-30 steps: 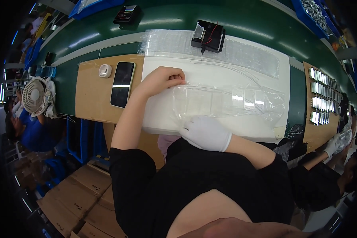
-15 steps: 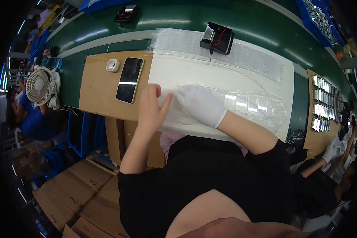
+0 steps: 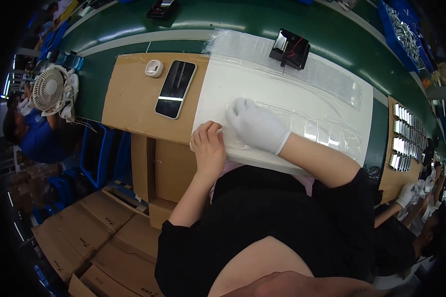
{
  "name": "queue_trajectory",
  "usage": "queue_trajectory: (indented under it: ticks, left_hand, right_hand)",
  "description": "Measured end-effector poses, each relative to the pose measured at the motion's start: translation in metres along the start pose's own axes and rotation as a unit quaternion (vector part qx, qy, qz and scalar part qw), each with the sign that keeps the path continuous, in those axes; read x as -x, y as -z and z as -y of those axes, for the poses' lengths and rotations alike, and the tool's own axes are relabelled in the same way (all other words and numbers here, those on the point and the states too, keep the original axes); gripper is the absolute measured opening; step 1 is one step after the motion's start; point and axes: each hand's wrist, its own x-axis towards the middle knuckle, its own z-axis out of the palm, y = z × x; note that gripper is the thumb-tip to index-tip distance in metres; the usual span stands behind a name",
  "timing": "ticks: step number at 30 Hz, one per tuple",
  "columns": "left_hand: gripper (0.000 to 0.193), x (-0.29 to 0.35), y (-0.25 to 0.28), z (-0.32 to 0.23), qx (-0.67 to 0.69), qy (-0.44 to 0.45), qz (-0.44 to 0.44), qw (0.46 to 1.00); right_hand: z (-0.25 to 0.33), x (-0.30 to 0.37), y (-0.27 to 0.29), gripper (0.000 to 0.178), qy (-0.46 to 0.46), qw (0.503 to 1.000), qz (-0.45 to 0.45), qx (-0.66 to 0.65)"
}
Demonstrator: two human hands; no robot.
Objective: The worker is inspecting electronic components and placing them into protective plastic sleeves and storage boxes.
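Observation:
A long clear plastic bag (image 3: 322,133) lies flat across a white pad (image 3: 282,84) on the bench. My right hand (image 3: 255,126), in a white glove, presses palm down on the bag's left end with the fingers spread. My bare left hand (image 3: 208,146) sits just left of it at the pad's near left corner. Its fingers are curled and pinch the bag's left edge. Both hands touch the bag and almost touch each other.
Left of the pad, a cardboard sheet (image 3: 129,94) carries a black phone (image 3: 176,89) and a small white device (image 3: 154,68). A black device with a red wire (image 3: 290,48) sits by the green belt (image 3: 134,29). A fan (image 3: 49,89), stacked cartons (image 3: 84,232) and a co-worker's gloved hand (image 3: 406,193) surround me.
Both hands slid left along the bag. The left hand came from the pad's far side to its near left corner and curled onto the bag's edge; the gloved right hand followed.

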Motion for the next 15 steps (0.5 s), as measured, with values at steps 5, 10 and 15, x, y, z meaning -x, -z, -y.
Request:
queue_trajectory:
  ticks: [5,10,15]
  left_hand:
    - [0.036,0.001,-0.001,0.002,0.001,-0.008,-0.01,1.0]
    - [0.036,0.005,0.007,0.006,0.042,-0.005,-0.002,0.999]
    - [0.025,-0.083,0.041,0.075,0.331,0.025,-0.086,0.939]
  right_hand:
    - [-0.055,0.003,0.044,0.021,-0.085,0.953,-0.069,-0.283]
    - [-0.079,0.0,0.096,0.026,-0.29,0.769,-0.191,-0.536]
    - [-0.109,0.0,0.117,0.038,-0.337,0.632,-0.224,-0.66]
